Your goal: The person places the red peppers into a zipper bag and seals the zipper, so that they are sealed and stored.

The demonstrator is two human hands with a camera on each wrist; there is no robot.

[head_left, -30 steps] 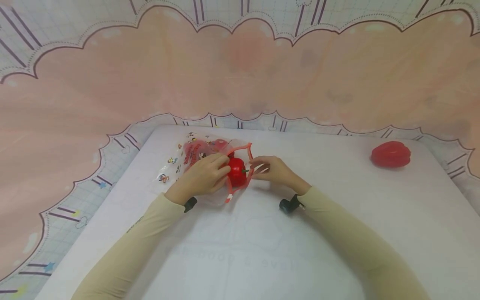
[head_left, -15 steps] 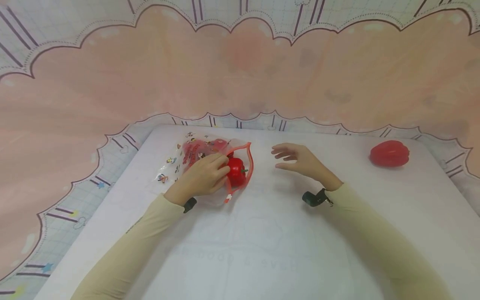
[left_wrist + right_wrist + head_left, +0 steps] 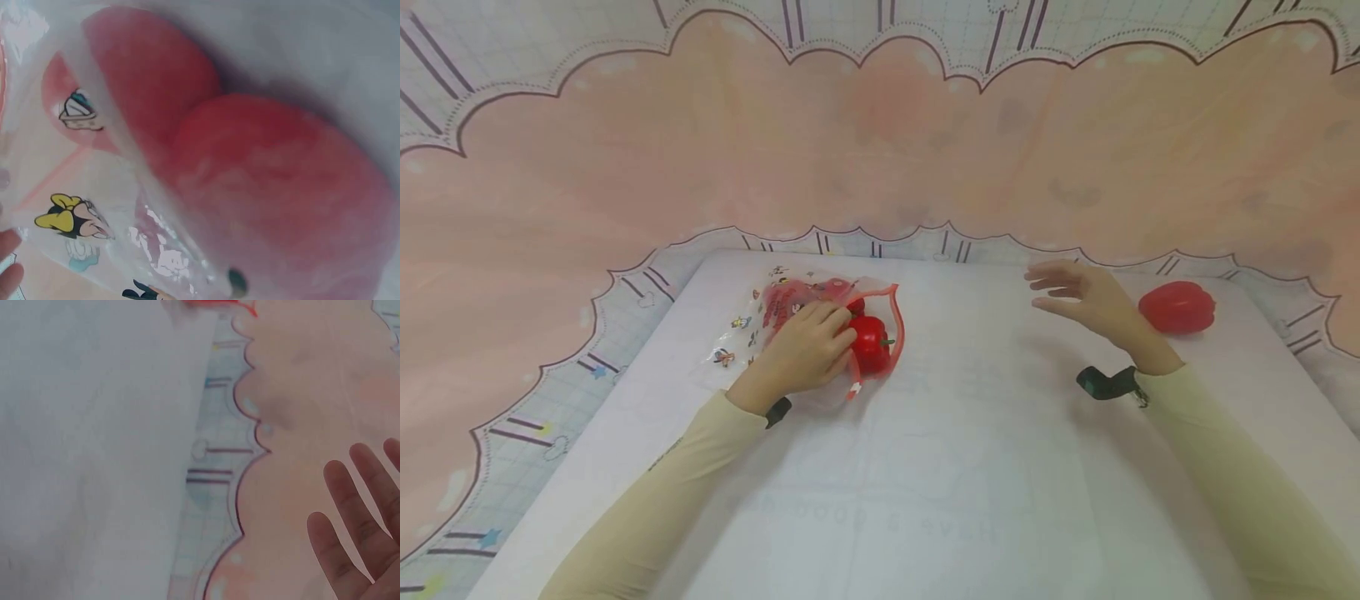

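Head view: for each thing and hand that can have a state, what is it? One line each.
Clear bag, mouth open
Stemmed red pepper, just inside the mouth, stem pointing outward
Red items deeper in, enclosed in the bag
Loose red item, lying outside the bag
Left hand, holding the bag near its opening
Right hand, open, holding nothing
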